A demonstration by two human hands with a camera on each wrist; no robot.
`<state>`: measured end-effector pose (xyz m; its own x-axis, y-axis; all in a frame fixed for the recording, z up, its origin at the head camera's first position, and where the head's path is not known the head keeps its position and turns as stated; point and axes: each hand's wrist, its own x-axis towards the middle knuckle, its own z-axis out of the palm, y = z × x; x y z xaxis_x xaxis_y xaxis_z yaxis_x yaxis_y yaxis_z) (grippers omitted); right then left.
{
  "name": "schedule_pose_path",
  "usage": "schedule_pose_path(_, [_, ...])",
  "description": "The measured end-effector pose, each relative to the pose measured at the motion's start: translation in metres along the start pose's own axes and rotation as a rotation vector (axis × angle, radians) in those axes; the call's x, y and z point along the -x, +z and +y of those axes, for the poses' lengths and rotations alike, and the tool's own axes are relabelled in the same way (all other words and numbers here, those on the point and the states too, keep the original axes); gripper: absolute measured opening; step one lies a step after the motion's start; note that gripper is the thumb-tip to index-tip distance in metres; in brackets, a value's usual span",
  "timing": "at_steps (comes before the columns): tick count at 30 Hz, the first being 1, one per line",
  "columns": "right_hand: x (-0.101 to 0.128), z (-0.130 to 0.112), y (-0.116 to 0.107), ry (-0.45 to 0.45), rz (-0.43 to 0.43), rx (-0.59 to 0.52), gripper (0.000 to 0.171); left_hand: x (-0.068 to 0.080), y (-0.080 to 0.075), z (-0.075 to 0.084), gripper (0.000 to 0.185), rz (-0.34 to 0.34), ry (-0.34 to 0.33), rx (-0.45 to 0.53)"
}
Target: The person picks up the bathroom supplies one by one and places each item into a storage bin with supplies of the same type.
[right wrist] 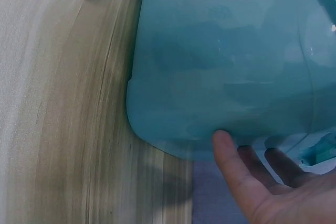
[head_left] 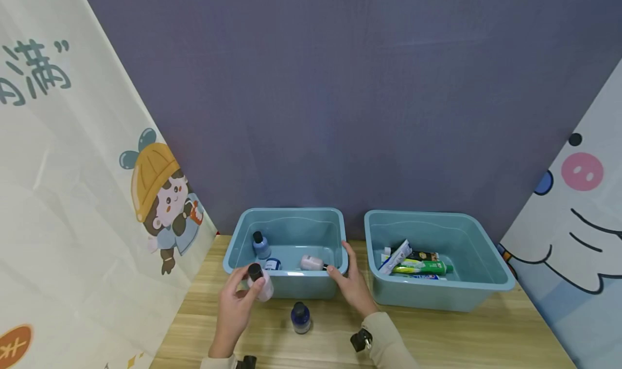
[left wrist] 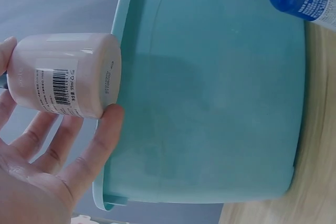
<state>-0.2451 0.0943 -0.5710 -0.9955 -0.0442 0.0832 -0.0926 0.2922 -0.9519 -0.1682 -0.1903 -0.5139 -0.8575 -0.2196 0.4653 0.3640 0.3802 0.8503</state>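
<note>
My left hand (head_left: 232,307) holds a pale pink bottle (head_left: 264,290) with a black cap, just before the front rim of the left blue-green bin (head_left: 303,288). In the left wrist view, the bottle (left wrist: 73,77) shows a barcode label. My right hand (head_left: 357,290) grips that bin's front right corner, thumb at the rim and fingers along the outer side. Inside the bin are a blue bottle (head_left: 261,247), another blue-labelled container (head_left: 272,264) and a pale pink bottle (head_left: 311,262) lying down. A dark blue bottle (head_left: 301,320) stands on the table in front.
A second blue-green bin (head_left: 437,293) on the right holds several toothpaste-like tubes, among them a green tube (head_left: 423,266). Both bins stand on a wood-grain table (head_left: 272,342). A dark backdrop (head_left: 311,115) rises behind, and printed white sheets (head_left: 63,196) flank the table.
</note>
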Motion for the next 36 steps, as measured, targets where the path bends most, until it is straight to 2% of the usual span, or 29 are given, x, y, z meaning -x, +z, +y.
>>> schedule_pose_path(8, [-0.001, -0.001, 0.001, 0.001, 0.009, 0.016, 0.080, -0.007, -0.004, 0.006, 0.031, -0.016, 0.041, 0.007])
schedule_pose_path(12, [-0.001, -0.001, 0.001, 0.006, 0.010, 0.023, 0.080, -0.013, -0.005, 0.011, 0.032, -0.007, 0.039, -0.006])
schedule_pose_path(19, [-0.002, -0.001, 0.000, 0.009, 0.010, 0.021, 0.081, -0.023, -0.007, 0.018, 0.036, 0.011, 0.081, 0.019])
schedule_pose_path(26, [-0.001, -0.001, 0.000, 0.010, 0.008, 0.022, 0.081, -0.032, -0.008, 0.021, 0.035, 0.001, 0.101, 0.023])
schedule_pose_path(31, [0.000, 0.001, 0.001, 0.015, 0.010, 0.020, 0.081, -0.038, -0.007, 0.023, 0.032, -0.010, 0.081, 0.034])
schedule_pose_path(36, [0.000, 0.002, 0.002, 0.012, 0.006, 0.011, 0.081, -0.045, -0.007, 0.024, 0.032, -0.033, 0.050, 0.005])
